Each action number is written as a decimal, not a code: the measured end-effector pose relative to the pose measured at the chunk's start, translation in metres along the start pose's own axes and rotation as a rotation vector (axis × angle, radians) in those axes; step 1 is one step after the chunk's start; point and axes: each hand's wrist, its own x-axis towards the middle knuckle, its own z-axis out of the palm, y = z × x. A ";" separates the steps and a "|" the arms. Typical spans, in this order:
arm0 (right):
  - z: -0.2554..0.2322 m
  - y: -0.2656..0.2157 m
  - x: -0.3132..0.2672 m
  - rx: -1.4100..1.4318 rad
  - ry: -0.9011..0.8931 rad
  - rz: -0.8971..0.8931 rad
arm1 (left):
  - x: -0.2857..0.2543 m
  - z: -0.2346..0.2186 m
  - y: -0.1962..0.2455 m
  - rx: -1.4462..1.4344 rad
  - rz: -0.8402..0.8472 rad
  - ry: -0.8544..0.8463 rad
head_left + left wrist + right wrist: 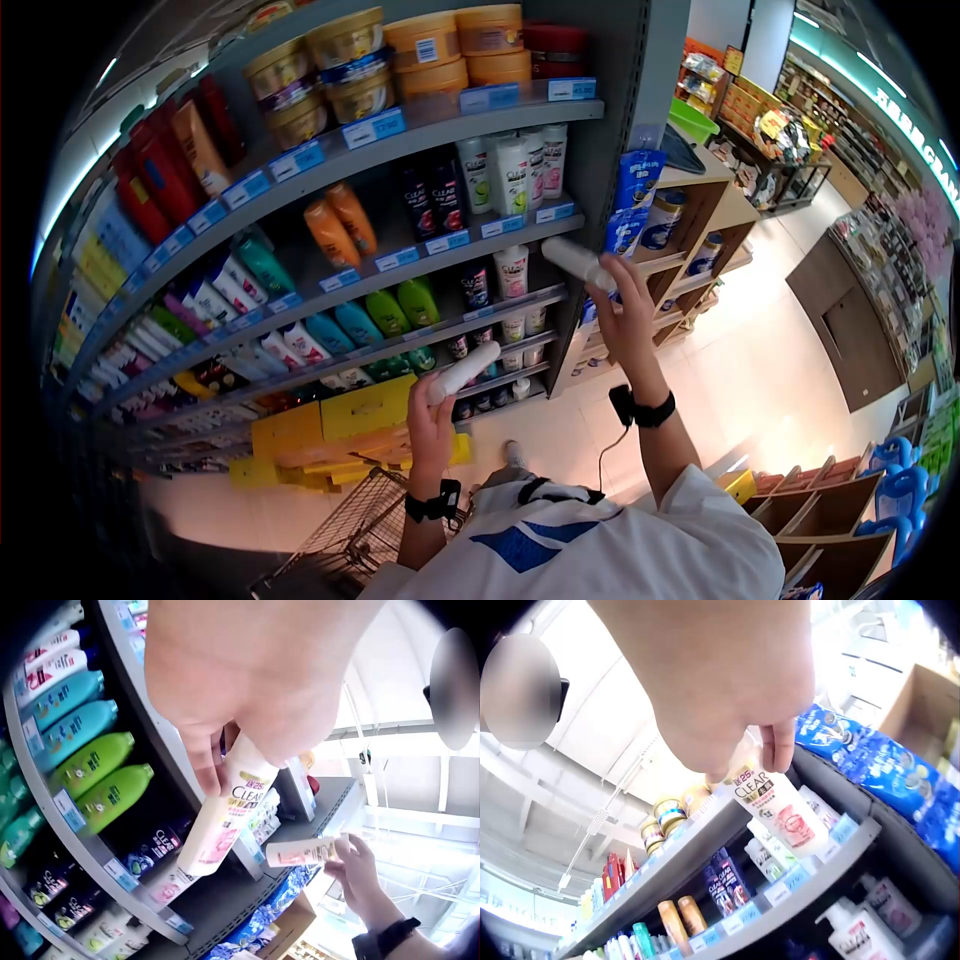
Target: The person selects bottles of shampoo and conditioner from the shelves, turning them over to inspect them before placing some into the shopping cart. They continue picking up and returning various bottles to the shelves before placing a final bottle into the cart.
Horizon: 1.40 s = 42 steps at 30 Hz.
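Note:
My left hand [430,425] grips a white bottle [466,372] by one end, low in front of the shelves in the head view. In the left wrist view this bottle [225,814] shows a CLEAR label with a pink print, tilted beneath the left hand [240,682]. Higher and to the right, my right hand [628,315] pinches a second white bottle [578,262] at its end. That bottle [780,802] also bears a CLEAR label with a pink print, and hangs tilted from the fingers of the right hand [727,690] in the right wrist view.
Curved grey shelves [350,155] carry shampoo bottles, tubs and blue price tags. White CLEAR bottles [512,175] stand near the shelf's right end, beside hanging blue packets [632,200]. A wire shopping cart [365,525] is below, with yellow boxes [368,408] by the lowest shelf.

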 end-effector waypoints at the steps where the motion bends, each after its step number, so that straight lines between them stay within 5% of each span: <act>1: 0.004 0.003 0.020 -0.069 -0.008 -0.039 | 0.008 0.008 -0.006 -0.008 -0.005 -0.022; 3: 0.013 0.007 0.054 -0.134 -0.026 -0.059 | 0.023 0.023 -0.016 0.023 -0.136 -0.170; 15: 0.070 0.045 0.142 -0.439 -0.234 -0.088 | 0.080 0.055 -0.039 0.051 -0.025 -0.675; 27: 0.112 0.077 0.157 -0.505 -0.146 -0.100 | 0.097 0.087 -0.062 0.032 -0.043 -0.664; 42: 0.133 0.105 0.167 -0.398 -0.053 0.044 | 0.160 0.112 -0.038 0.071 0.006 -0.566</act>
